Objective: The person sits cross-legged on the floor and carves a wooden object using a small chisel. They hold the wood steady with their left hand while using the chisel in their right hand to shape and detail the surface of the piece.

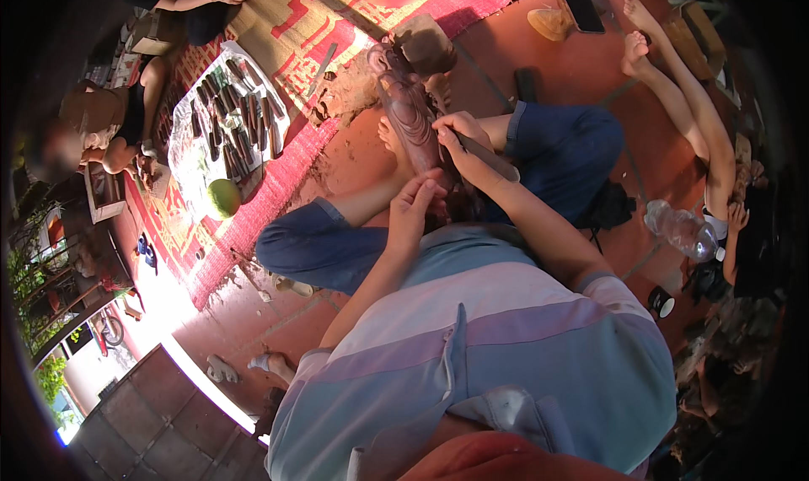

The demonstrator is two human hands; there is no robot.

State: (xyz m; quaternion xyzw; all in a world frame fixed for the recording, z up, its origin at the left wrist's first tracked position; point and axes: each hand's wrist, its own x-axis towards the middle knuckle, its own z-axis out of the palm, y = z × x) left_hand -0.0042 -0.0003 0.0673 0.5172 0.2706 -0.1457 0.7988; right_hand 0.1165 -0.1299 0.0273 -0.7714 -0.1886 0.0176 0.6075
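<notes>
A dark reddish-brown carved wooden statue [407, 110] leans between my bent legs, its upper end away from me. My right hand [465, 137] is closed around a carving tool [493, 160] at the statue's right side. The tool's broad handle end points back toward my forearm; its working end is hidden by my fingers. My left hand [415, 204] is at the statue's lower part, fingers curled and pressed together against it. Whether they pinch something small is hidden. A rough brown block [425, 44] stands beside the statue's top.
Several carving tools [240, 118] lie on a clear plastic sheet [190, 156] at left, beside a green ball-like object [223, 198]. A red-and-yellow mat [274, 173] covers the floor there. A phone [579, 5] lies far right; a plastic bottle [681, 230] is at right. Other people sit left and right.
</notes>
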